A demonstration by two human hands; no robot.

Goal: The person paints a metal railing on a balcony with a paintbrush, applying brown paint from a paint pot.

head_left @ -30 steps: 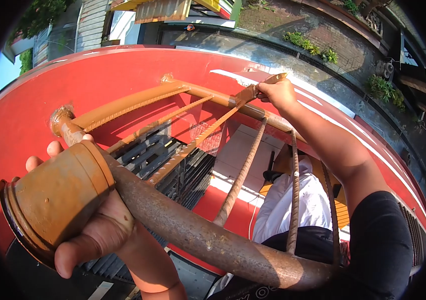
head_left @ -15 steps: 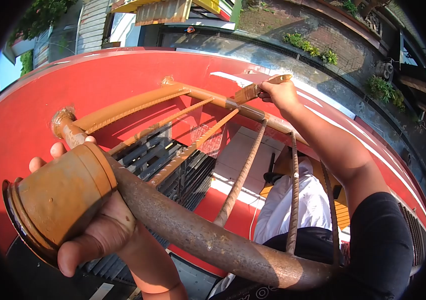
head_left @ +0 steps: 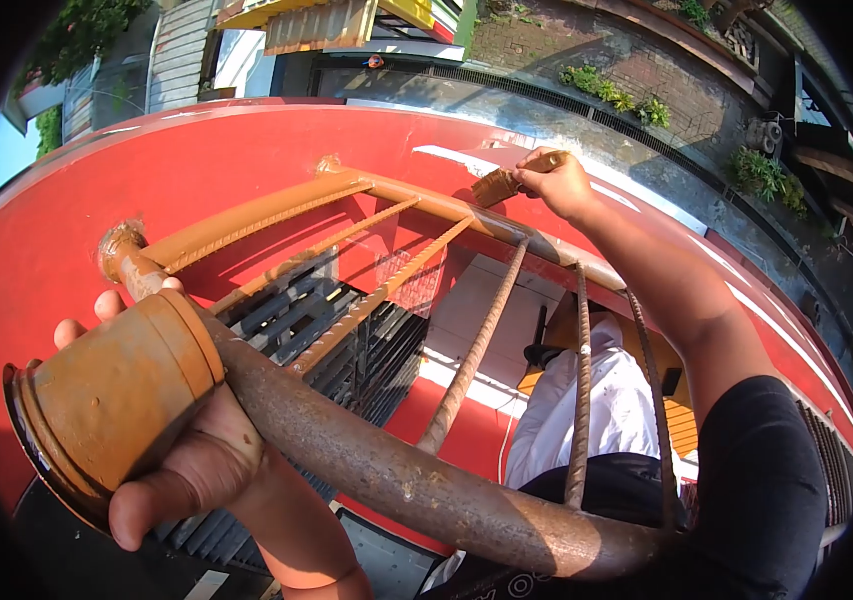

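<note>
My left hand (head_left: 201,465) is wrapped around a paint can (head_left: 121,395), tilted and coated in orange-brown paint. The can overlaps the near end of a thick bare rusty pipe (head_left: 376,430). Up ahead, my right hand (head_left: 553,183) grips a paintbrush (head_left: 496,187) by its handle, bristles pointing left and down, just above the far pipe (head_left: 426,200) in this view. Orange paint covers that pipe's left stretch; to the right it shows grey-brown metal. Ribbed steel rods join the two pipes: those on the left are orange, while the rods (head_left: 476,350) on the right are rusty.
A red wall ledge (head_left: 276,140) curves behind the metal frame, with the pipe ends fixed to it. Between the rods, dark slats (head_left: 296,320) and my white trousers (head_left: 586,410) show below. Far beneath lies a paved street (head_left: 546,95) with plants (head_left: 616,90).
The brush and my right hand have shifted slightly left, and the bristles have lifted off the far pipe. Orange covers more of the pipe below the brush. The can stays in my left hand.
</note>
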